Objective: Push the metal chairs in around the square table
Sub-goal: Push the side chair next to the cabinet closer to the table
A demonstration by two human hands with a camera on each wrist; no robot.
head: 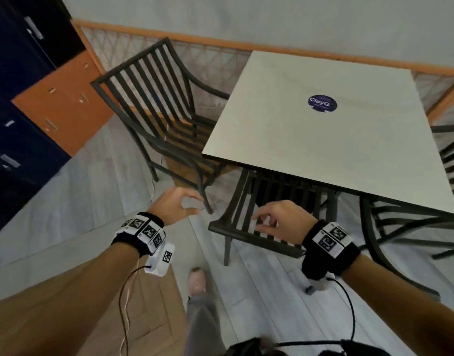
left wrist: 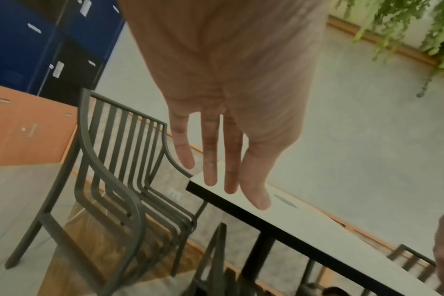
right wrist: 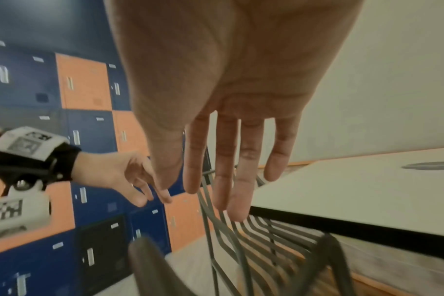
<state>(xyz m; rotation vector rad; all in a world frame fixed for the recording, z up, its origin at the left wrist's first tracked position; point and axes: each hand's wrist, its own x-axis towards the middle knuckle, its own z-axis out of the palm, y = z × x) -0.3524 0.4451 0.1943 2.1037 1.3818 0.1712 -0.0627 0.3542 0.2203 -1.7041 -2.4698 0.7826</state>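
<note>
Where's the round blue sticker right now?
In the head view the round blue sticker lies flat on the square table, towards its far side, well beyond both hands and right of the chair standing out by the lockers.

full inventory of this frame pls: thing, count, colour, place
square table: 1, off-white top, dark edge, centre right
round sticker: 1, dark blue, on the tabletop
metal chairs: 4 in view, dark grey; left chair pulled out, near chair tucked under the near edge, two partly visible at right
lockers: a bank, blue and orange, left
hanging plant: 1, green, on the wall
left hand: open, touching nothing
right hand: open, above the near chair's backrest
</note>
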